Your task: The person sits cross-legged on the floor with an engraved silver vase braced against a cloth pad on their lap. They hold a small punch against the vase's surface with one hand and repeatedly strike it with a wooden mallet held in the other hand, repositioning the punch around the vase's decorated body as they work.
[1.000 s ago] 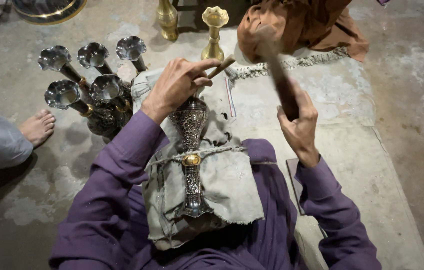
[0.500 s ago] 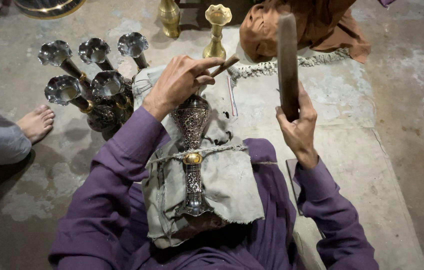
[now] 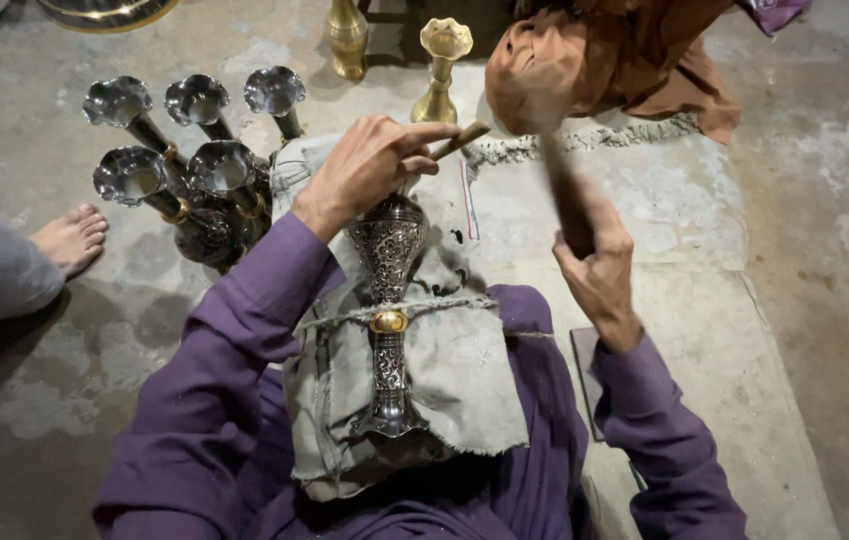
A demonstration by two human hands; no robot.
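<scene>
An engraved silver vase with a gold band lies on a grey cloth over my lap, tied down with cord. My left hand rests on the vase's upper end and pinches a small chisel against it. My right hand grips a dark wooden mallet stick, blurred with motion, to the right of the vase.
Several silver fluted vases stand in a cluster to the left. Two brass vases stand at the back. An orange cloth heap lies at the back right. Another person's bare foot rests on the concrete floor at left.
The mallet stick in my right hand swung up to vertical, then down and left toward the chisel. My left hand and the vase stayed put.
</scene>
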